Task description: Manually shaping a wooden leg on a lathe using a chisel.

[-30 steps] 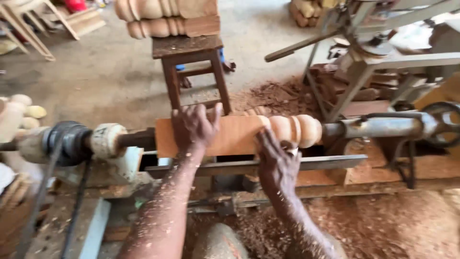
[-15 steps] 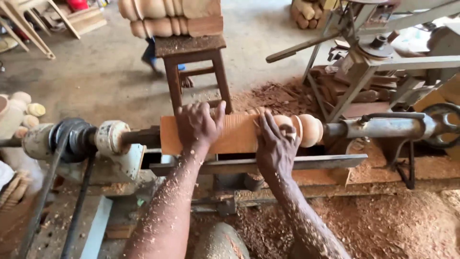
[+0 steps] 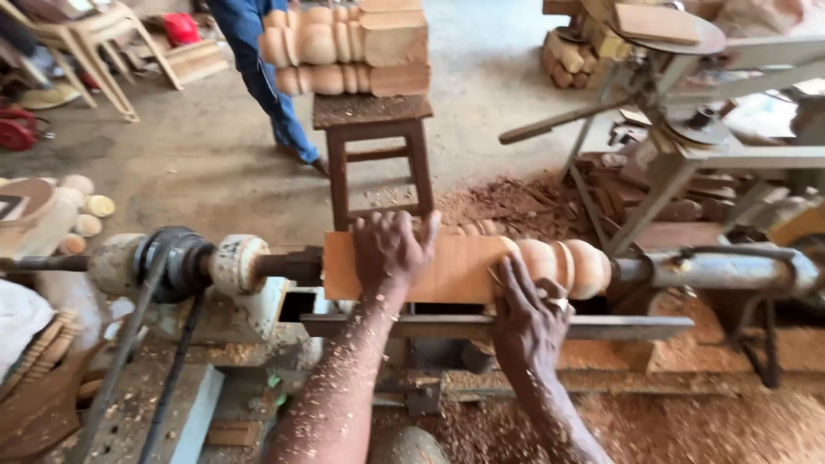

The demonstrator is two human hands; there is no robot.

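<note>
A: Room first. The wooden post (image 3: 447, 268) is mounted level on the lathe, running left to right across the middle. Its left end meets the round chuck (image 3: 236, 265), its right end meets the grey metal arm (image 3: 713, 268).

B: And in front of it?

A: The long flat metal bar (image 3: 619, 326) runs just below the post, a narrow gap between the two. Behind it, a dark wooden stool (image 3: 371, 142) stands close by, with turned wooden pieces (image 3: 344, 47) stacked on top. Sawdust (image 3: 730, 421) lies thick on the floor to the lower right. A person in blue trousers (image 3: 262, 69) stands beyond the stool, well apart from the lathe.

B: Hands now.

A: Left hand (image 3: 391, 251) lies flat over the square, uncut part of the post, fingers (image 3: 425, 230) spread and draped over the far edge. It presses on it, not wrapped around.

B: Right hand?

A: Right hand (image 3: 528, 322) comes up from below, over the bar, fingers (image 3: 509, 273) loosely curled together, tips touching the post where the square part meets the rounded beads. Whether it grips anything, I cannot tell. Both forearms are dusted with wood chips.
</note>
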